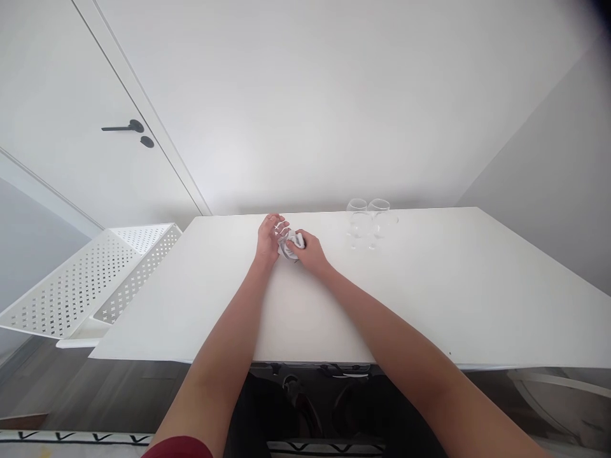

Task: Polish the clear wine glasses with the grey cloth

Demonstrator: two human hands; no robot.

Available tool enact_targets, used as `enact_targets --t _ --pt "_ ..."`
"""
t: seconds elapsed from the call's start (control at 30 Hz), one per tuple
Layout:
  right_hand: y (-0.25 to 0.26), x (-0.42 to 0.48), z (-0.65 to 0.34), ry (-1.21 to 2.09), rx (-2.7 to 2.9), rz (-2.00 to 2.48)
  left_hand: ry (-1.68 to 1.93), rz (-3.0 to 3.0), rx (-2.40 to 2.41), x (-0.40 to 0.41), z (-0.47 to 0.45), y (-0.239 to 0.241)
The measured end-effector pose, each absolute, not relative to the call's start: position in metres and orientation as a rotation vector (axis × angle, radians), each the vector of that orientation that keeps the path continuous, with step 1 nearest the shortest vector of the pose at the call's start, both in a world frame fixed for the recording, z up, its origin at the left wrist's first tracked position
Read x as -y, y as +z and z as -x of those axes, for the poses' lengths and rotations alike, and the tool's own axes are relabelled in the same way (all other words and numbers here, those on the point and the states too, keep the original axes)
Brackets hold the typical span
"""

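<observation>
Near the back edge of the white table, my left hand [267,240] is closed around a clear glass [281,228]. Reflections and the fingers hide much of its shape, so I cannot tell whether it has a stem. My right hand [312,252] grips a crumpled white cloth [289,247], possibly paper, and presses it against the glass. Both hands are close together, with the cloth between them. Further right, two clear stemmed glasses [357,219] [380,220] stand upright side by side, apart from my hands.
The white table [219,299] reaches back to a plain wall. Beyond its left end is a white perforated metal shelf unit [76,286]. A door with a dark handle [123,126] is at the far left. A curved pale object [558,388] shows below the table's right front edge.
</observation>
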State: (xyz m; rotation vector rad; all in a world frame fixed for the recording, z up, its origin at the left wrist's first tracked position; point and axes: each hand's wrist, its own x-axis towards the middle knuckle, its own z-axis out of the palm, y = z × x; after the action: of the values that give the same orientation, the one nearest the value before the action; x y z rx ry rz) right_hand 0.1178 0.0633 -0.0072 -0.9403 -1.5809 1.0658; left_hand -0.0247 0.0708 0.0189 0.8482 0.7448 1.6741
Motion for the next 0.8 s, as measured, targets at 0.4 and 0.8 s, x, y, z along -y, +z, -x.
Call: enact_targets --t 0.4,0.8 --pt "-0.0032 -0.0529 -0.1155 0.622 1.852 1.099 1.753 -0.850 -0.614 -0.0723 0.0248 0.0182" --pt "-0.0056 -0.0559 -0.1175 0.699 1.828 1.107 1.708 -0.879 -0.653 -0.0740 0.0249 0.0162"
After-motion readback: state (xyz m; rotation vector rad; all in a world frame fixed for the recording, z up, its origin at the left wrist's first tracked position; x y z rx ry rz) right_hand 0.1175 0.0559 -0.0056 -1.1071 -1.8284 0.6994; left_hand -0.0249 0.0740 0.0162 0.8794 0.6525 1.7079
